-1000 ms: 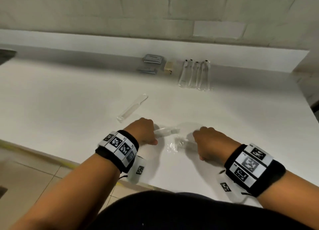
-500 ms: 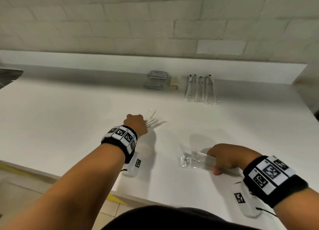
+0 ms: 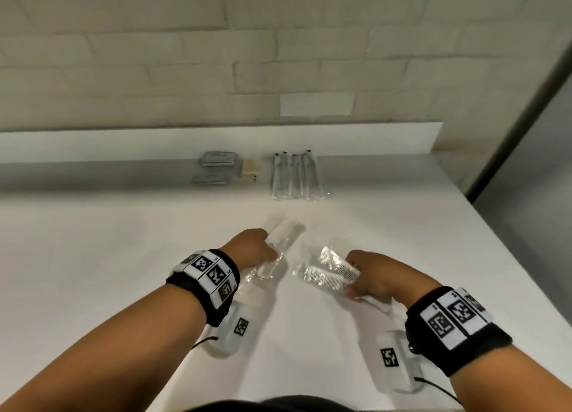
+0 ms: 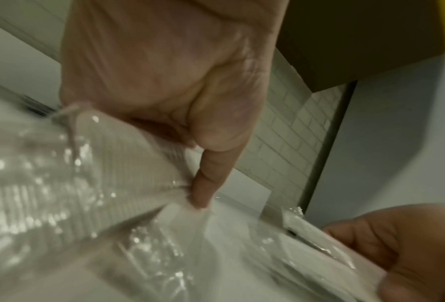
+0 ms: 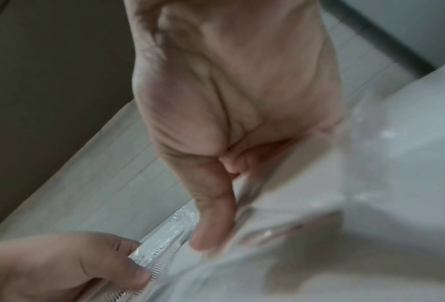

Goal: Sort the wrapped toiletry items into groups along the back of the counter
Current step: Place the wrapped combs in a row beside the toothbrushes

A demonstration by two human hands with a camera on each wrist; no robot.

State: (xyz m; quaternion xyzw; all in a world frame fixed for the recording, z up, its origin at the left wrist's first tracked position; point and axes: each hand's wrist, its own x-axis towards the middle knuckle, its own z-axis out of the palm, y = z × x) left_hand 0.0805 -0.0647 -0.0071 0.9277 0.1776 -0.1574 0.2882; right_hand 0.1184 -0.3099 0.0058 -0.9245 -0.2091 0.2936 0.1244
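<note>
My left hand [image 3: 261, 247] grips clear-wrapped combs [image 3: 283, 241] above the middle of the white counter [image 3: 123, 257]. In the left wrist view its thumb and fingers [image 4: 200, 183] pinch a wrapped comb [image 4: 128, 163] with fine teeth. My right hand [image 3: 365, 274] holds wrapped white combs [image 3: 328, 274] a little to the right, pointing left. In the right wrist view its thumb [image 5: 210, 224] presses on blurred clear wrapping [image 5: 306, 204]. Along the back lie grey packets [image 3: 216, 159], a small beige item [image 3: 250, 171] and a row of wrapped toothbrushes [image 3: 295, 176].
A low white backsplash [image 3: 93, 145] and a tiled wall close off the back of the counter. The counter's right edge [image 3: 495, 241] slants off beside a grey panel. Bare surface lies left of the grey packets and right of the toothbrushes.
My left hand reached out to the clear packet lying farther out and took it up. Both hands have since lifted their wrapped combs and moved away from the front edge toward the back.
</note>
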